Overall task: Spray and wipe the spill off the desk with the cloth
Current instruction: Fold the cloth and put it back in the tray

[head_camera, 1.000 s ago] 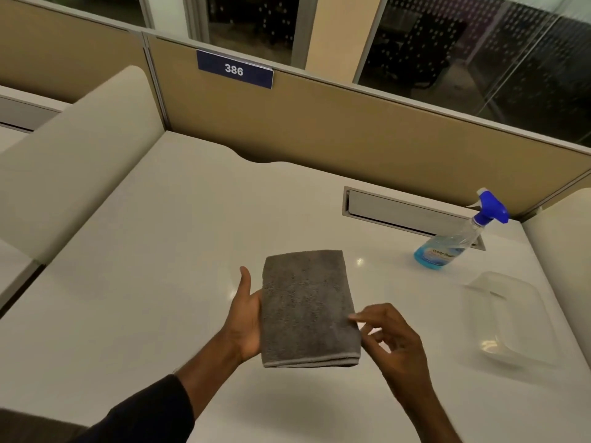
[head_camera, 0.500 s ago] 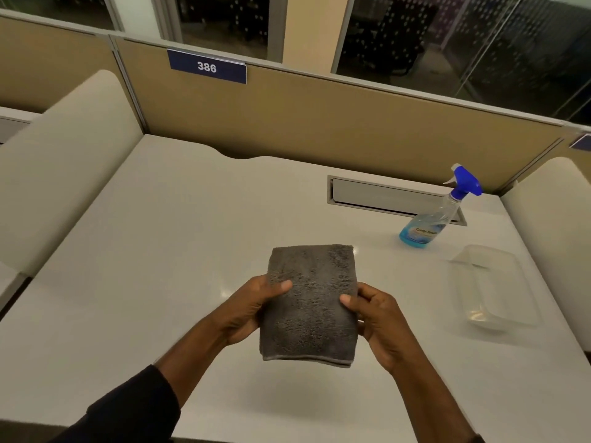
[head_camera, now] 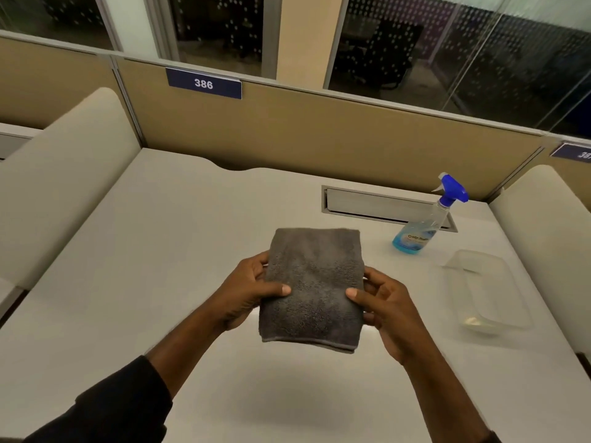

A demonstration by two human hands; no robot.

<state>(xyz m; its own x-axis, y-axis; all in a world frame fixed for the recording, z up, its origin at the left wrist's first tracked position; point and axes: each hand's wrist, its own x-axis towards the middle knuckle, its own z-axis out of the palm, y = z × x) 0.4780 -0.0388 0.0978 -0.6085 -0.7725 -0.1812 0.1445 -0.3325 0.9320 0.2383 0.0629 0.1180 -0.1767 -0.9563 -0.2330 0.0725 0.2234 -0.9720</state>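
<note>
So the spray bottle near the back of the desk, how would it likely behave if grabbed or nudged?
The spray bottle stands tall and narrow with only a shallow layer of blue liquid at the bottom, so it is probably light. A push near its blue trigger head could tip it. Its clear plastic body looks smooth, perhaps a little slippery; the neck seems the safer grip.

Grey cloth [head_camera: 315,282], blue-capped spray bottle [head_camera: 425,222], white desk [head_camera: 160,251], tan partition [head_camera: 319,135].

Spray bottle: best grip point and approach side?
Grip the spray bottle at its narrow neck just under the blue trigger head, coming in with the right hand, the nearer one. It stands upright, nozzle pointing left, so fingers would land on the trigger.
</note>
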